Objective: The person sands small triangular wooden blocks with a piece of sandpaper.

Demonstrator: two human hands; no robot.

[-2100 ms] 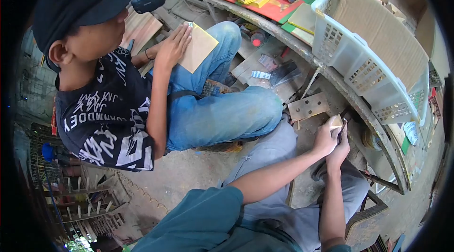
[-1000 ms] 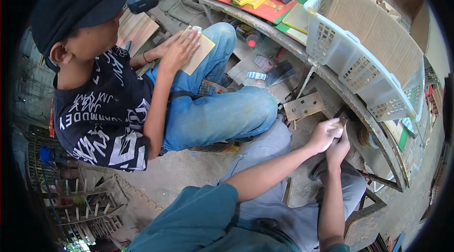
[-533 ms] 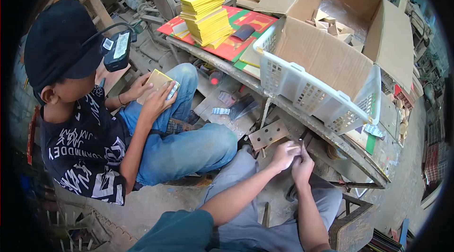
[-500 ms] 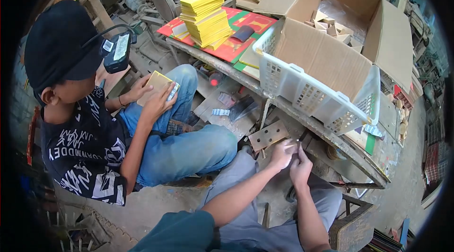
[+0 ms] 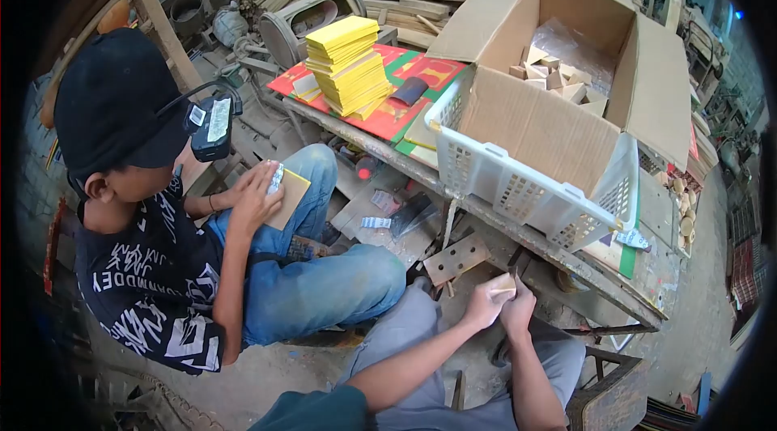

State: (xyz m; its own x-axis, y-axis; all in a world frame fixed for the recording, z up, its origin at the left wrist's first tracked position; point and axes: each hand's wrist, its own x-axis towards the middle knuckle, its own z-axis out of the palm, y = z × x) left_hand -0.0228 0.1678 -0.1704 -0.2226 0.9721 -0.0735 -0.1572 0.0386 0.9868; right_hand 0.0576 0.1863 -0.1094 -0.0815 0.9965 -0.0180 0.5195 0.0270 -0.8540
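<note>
a small block (image 5: 505,283), mostly hidden before, now shows in the closed grip of the left hand (image 5: 484,306); the right hand (image 5: 518,309) curls beside it, its hold unclear.

Just off the worktop's (image 5: 660,269) near edge, I can see the left hand (image 5: 483,308) gripping a small wooden piece (image 5: 505,284), the right hand (image 5: 518,312) curled close beside it. By the worktop's left end stands a yellow stack (image 5: 348,71); along the near edge, towards the right corner, a white basket (image 5: 518,195) holds an open cardboard box (image 5: 542,127) with wooden blocks (image 5: 571,89) inside. A co-worker (image 5: 150,269) nearby holds a yellow-edged board (image 5: 289,206).
</note>
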